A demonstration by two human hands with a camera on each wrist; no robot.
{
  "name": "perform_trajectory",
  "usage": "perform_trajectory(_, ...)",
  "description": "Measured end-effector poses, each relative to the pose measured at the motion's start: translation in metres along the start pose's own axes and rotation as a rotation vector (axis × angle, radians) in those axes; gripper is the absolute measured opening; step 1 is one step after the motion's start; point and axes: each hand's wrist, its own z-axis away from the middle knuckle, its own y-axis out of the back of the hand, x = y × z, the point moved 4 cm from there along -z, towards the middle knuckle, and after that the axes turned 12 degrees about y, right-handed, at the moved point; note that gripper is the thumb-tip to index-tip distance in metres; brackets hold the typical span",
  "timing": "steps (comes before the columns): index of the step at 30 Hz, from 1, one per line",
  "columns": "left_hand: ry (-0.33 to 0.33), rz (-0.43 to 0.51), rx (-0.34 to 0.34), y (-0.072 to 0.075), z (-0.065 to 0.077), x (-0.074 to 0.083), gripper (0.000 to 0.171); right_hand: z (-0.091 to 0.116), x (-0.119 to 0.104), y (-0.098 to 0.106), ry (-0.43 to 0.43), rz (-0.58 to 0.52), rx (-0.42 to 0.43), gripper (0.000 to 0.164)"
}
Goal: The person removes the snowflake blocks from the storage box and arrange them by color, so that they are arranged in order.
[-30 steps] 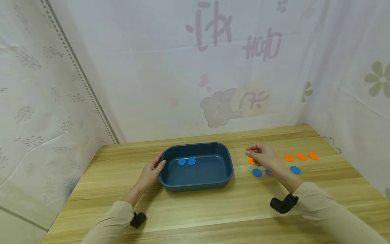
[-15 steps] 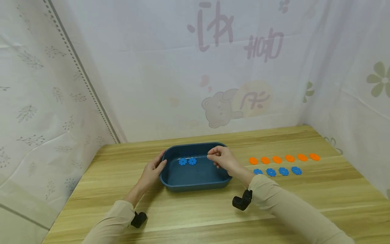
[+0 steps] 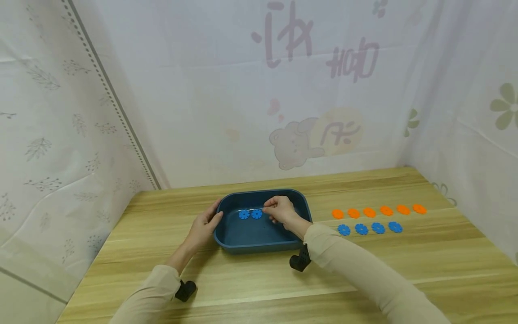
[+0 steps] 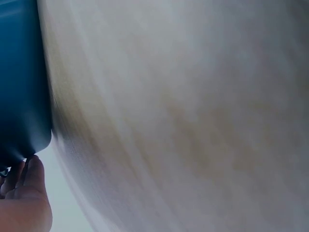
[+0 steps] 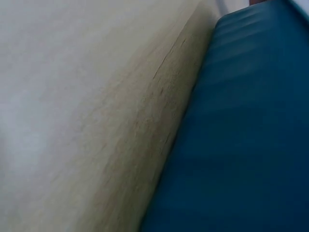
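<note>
A dark blue rectangular plastic basin (image 3: 259,246) stands on the wooden table. My left hand (image 3: 203,226) grips its left end, thumb at the rim and fingers along the outer wall. The left wrist view shows the basin wall (image 4: 24,77) and fingers (image 4: 34,174) at its lower corner. Inside, two blue notched snowflake discs, one on the left (image 3: 244,214) and one on the right (image 3: 256,213), lie side by side. Over the basin, my right hand (image 3: 282,211) has curled fingers, fingertips right at the right disc's edge. Whether they pinch it I cannot tell.
To the basin's right lie two rows of snowflake discs: several orange ones (image 3: 370,212) behind, several blue ones (image 3: 361,229) in front. A printed curtain (image 3: 226,90) hangs behind the table (image 3: 243,288) and along its sides.
My right hand has moved left from over the disc rows into the basin, up to the right blue disc. My left hand keeps its hold on the basin.
</note>
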Motion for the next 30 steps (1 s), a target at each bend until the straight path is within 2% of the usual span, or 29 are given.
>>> perform_trajectory(11, -0.009, 0.002, -0.012, -0.002, 0.000, 0.000, 0.052, -0.009, 0.009, -0.018, -0.062, 0.033, 0.023, 0.015)
perform_trajectory(30, -0.008, 0.002, -0.005, -0.001, -0.002, 0.001, 0.052, -0.017, 0.012, -0.024, 0.022, 0.260, 0.012, 0.021)
